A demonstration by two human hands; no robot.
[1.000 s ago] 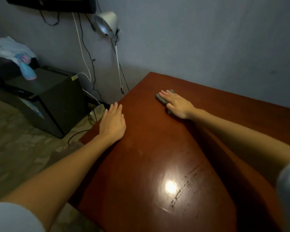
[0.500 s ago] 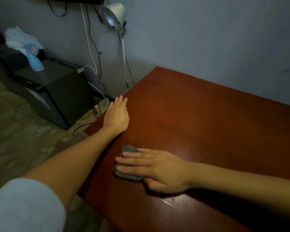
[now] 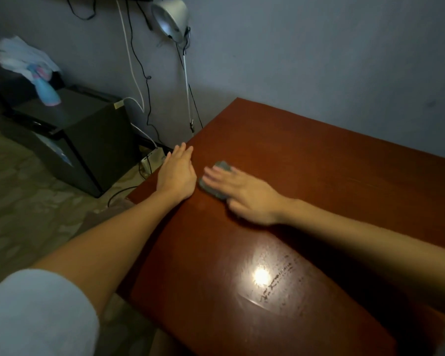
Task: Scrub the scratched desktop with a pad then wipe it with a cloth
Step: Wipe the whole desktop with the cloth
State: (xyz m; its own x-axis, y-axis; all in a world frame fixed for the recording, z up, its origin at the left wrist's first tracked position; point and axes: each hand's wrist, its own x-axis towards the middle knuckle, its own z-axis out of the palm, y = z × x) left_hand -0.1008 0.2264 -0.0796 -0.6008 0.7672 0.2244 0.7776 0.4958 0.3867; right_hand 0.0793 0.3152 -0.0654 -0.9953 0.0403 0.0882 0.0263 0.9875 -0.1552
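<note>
Nearest me, scratches (image 3: 280,278) show in a glare patch on the bench (image 3: 319,163), on the near side of both grips. Further in, the right grip (image 3: 244,195) is blurred but I read it as released: fingers straight, pressing flat on the grey pad (image 3: 217,182), not curled round it. The pad lies on the bench top under those fingers, just beside the left grip (image 3: 176,173), which lies flat at the bench edge, fingers straight, holding nothing. Beyond the left grip, off the bench: power strip (image 3: 152,158) on the floor, dark cabinet (image 3: 82,134) w/ spray bottle (image 3: 45,92) on top, white cloth (image 3: 23,56) at the bottle's top. Lamp (image 3: 171,18) hangs by the wall.
</note>
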